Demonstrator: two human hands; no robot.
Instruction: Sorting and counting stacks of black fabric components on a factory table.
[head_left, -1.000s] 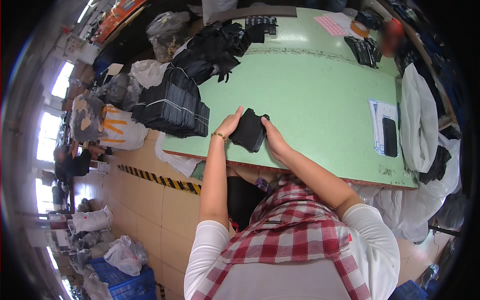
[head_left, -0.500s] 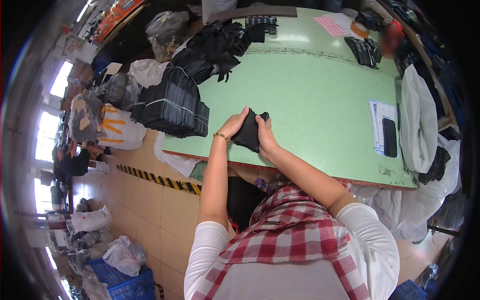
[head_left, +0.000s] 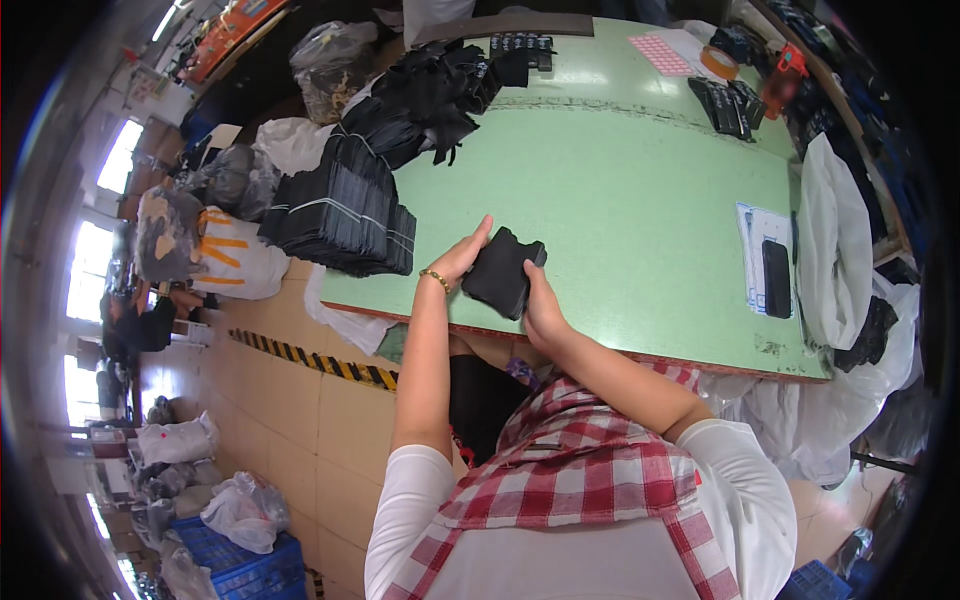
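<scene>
A small stack of black fabric pieces (head_left: pixel 503 272) with notched edges is held between my hands, over the front part of the green table (head_left: pixel 620 230). My left hand (head_left: pixel 463 252) lies along the stack's left side with its thumb stretched out, and its other fingers are mostly hidden. My right hand (head_left: pixel 542 305) grips the right side, thumb on the top face and fingers out of sight beneath. To the left, a big tied bundle of black fabric pieces (head_left: pixel 335 215) stands at the table's edge. Behind it lies a loose heap of black cloth strips (head_left: pixel 425 105).
A phone (head_left: pixel 776 278) rests on papers at the table's right side, beside a white plastic bag (head_left: pixel 835 245). Orange tape (head_left: pixel 720 63) and black pieces (head_left: pixel 722 108) lie at the far right. A blue crate (head_left: pixel 250 565) with bags stands on the floor at the lower left.
The black stack has turned flatter, so more of its top face shows. My right hand has moved slightly down and toward me; my left thumb has come away from the stack's top edge.
</scene>
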